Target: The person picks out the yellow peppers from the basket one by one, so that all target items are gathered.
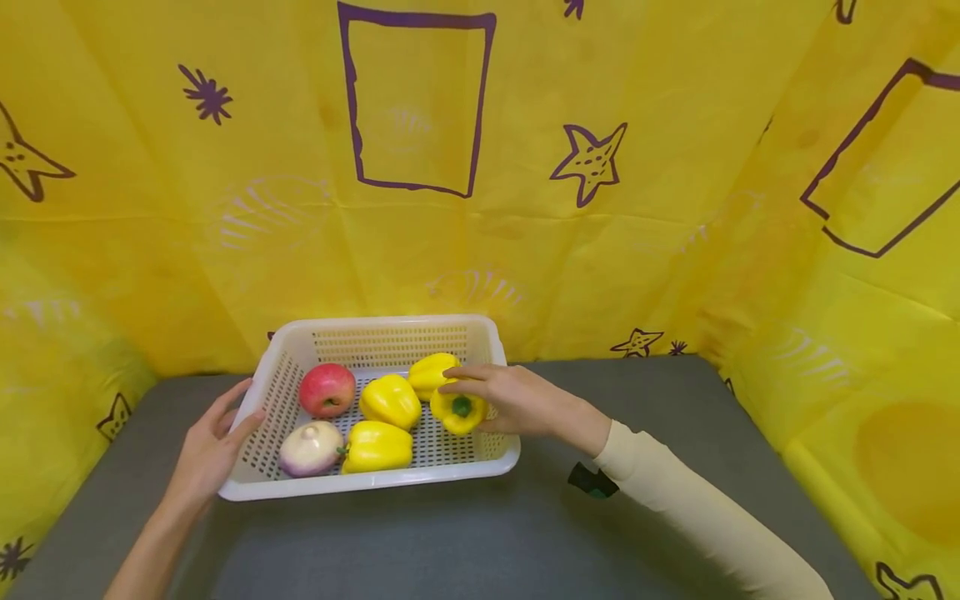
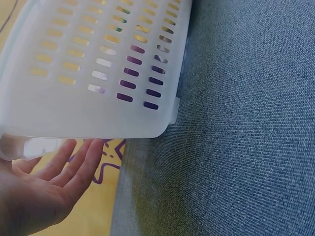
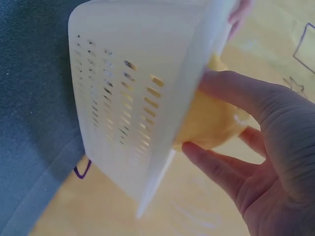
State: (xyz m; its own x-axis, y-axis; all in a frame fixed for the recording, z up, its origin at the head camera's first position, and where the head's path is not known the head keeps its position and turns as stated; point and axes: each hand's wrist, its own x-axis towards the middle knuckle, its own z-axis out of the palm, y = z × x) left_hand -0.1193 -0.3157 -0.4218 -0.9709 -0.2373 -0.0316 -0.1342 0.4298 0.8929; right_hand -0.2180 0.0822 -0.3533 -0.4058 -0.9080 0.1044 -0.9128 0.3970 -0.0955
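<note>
A white plastic basket with slotted walls holds a red apple, a round white vegetable with a purple underside, and several yellow bell peppers, among them one near the front rim. My left hand holds the basket's left rim, thumb over the top and fingers along the outside. At the right end, my right hand grips a yellow bell pepper between thumb and fingers. Its green stem faces me in the head view, and the pepper stands at rim height in the right wrist view.
The basket is on a dark grey cloth-covered table. Yellow curtains with purple drawings close off the back and both sides. A small dark piece shows beside the right cuff.
</note>
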